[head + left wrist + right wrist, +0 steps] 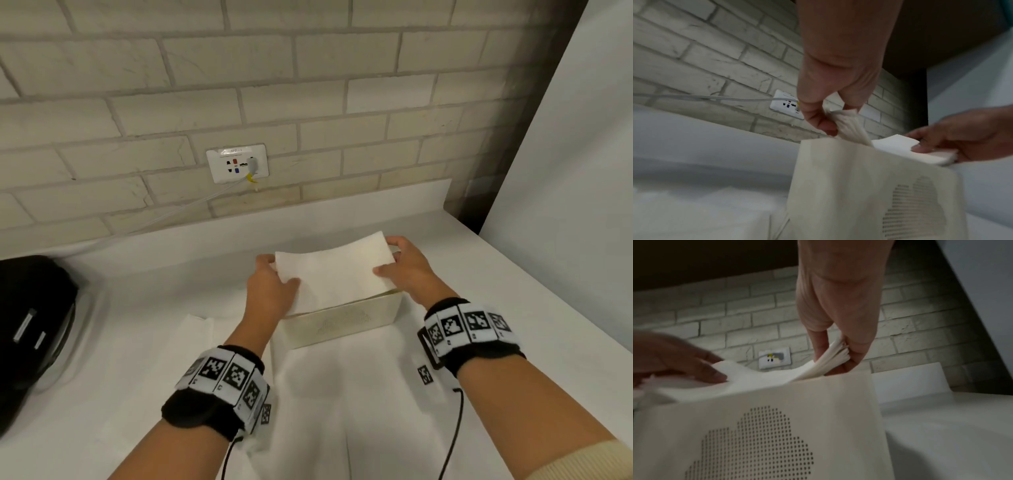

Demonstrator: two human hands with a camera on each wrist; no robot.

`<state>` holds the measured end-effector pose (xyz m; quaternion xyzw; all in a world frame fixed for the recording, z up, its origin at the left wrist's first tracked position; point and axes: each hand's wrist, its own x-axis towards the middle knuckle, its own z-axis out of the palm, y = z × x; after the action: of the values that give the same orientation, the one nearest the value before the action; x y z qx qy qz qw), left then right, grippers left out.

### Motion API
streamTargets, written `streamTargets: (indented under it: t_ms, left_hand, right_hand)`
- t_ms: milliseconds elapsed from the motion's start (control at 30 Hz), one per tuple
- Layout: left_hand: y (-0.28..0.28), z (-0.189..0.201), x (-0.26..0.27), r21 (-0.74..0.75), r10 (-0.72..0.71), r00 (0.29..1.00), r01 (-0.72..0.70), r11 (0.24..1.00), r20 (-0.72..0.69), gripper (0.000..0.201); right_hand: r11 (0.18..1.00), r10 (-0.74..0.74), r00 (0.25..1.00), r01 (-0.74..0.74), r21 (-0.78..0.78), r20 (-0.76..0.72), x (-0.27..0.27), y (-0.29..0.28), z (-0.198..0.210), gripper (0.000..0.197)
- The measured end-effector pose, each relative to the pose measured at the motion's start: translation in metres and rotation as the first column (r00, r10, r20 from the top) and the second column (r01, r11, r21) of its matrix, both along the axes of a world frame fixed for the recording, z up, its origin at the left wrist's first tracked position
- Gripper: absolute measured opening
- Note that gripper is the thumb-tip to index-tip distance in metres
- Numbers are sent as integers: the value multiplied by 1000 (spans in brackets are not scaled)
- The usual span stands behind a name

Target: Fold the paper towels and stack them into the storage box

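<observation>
— Stacking, is it? Where does it stand?

— Yes. Both hands hold a folded towel (pixel 334 272) over the box (pixel 342 325), which sits on the surface (pixel 137 342). The left hand (pixel 272 286) has its grip pinched on the left end, thumb on top; the right hand (pixel 407 265) pinches the right end, where the layers fan out.

— And next?

— Lowering it level, I'd say, so that it settles inside the walls, then letting go with both hands together. More towels (pixel 342 394) lie flat on the near side of the box, not yet folded.
</observation>
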<state>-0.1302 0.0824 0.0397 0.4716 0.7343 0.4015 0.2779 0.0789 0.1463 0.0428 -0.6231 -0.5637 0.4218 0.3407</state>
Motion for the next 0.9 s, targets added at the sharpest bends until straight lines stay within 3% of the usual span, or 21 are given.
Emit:
streamTargets:
  t_ms: [100,167,300,467,533,700,900]
  left_hand:
    - [10,-5,3,-42,-62,982,56,998,-178,63]
    - [14,-10,6,-120,-142,918,104,987,-370,54]
    - [20,-14,10,-257,-269,749,136,957,-605,48]
    - [23,-15,13,-396,-394,455,96,913,-798,34]
    - [24,-14,14,-370,-356,424,53,928,-833,36]
    - [24,-8,13,-316,-287,430,6,949,-856,36]
    - [20,-11,4,-439,-413,327,-7,898,-850,27]
  right_hand:
    - [999,19,988,-25,34,153,-12,9,-8,71]
    - [996,72,954,-84,31,291,-17,14,-15,66]
    - [996,94,898,-88,-34,430,-22,23,-27,50]
    - [991,128,767,-114,-64,629,-32,25,-34,32]
    - [992,126,726,-100,-77,677,-36,25,-35,32]
    - [990,130,650,-119,-69,749,-40,23,-30,29]
    - [988,154,639,-85,-130,753,-45,23,-28,28]
